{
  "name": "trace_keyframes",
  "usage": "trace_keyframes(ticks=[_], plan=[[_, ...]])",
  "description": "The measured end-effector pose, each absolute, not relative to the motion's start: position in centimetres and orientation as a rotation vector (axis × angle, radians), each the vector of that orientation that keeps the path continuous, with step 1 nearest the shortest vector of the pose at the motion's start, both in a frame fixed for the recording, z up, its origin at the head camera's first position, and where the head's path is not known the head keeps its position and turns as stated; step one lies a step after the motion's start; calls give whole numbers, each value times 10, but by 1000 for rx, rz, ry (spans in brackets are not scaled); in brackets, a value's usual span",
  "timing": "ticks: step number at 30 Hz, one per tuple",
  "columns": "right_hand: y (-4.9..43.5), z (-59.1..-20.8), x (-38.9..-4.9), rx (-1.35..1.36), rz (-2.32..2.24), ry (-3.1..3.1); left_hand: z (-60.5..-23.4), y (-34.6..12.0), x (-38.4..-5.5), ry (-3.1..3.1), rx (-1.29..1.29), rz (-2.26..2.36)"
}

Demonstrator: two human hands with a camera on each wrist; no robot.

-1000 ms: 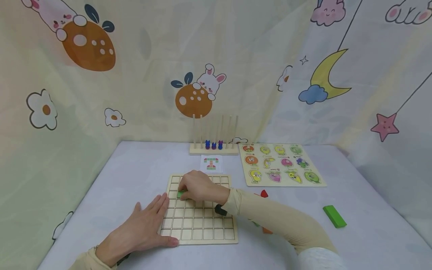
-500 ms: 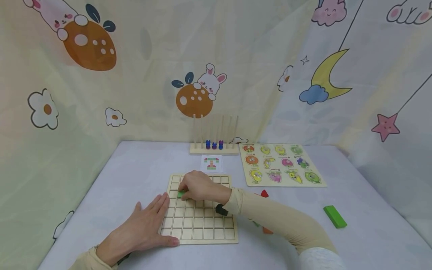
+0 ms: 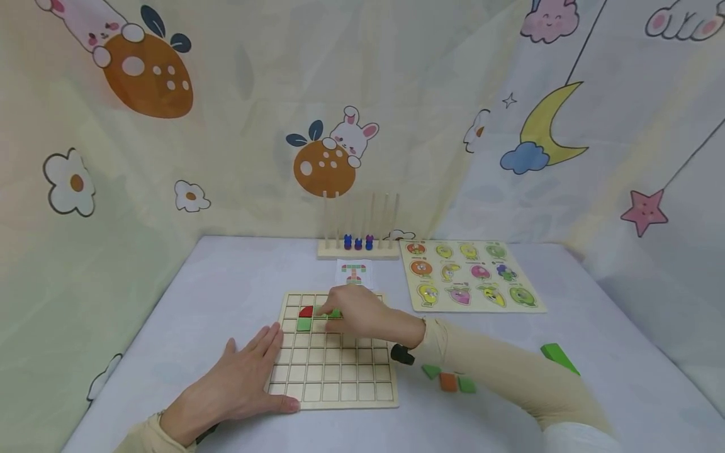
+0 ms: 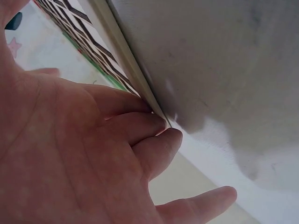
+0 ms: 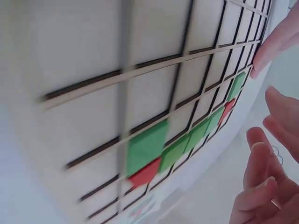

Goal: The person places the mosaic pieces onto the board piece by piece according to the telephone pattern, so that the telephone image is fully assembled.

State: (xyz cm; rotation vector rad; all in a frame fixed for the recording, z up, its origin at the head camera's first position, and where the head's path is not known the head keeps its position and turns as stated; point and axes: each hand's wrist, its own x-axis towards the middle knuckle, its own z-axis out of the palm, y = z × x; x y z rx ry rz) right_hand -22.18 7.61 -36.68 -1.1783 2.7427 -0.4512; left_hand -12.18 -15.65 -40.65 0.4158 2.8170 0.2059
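Left palm [image 4: 77, 151], left wrist view only

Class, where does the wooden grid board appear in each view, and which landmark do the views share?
Head: the wooden grid board lies at lower centre.
Left wrist: slanting from the upper left toward the centre.
Right wrist: across most of the picture.
Shared landmark: the left hand, at the board's edge.

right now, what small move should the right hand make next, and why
Probably reach for the orange square: the right hand looks empty, the board bears a red-and-green row without a stem below, and the card shows a T.
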Motion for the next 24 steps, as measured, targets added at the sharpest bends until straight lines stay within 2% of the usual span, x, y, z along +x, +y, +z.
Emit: trace_keyframes(ticks=[7, 24], plan=[[130, -367, -216, -1136, -567, 2798, -408, -156, -123, 2808, 383, 214], [233, -387, -211, -582, -636, 2872, -409, -158, -124, 2814, 392, 236]])
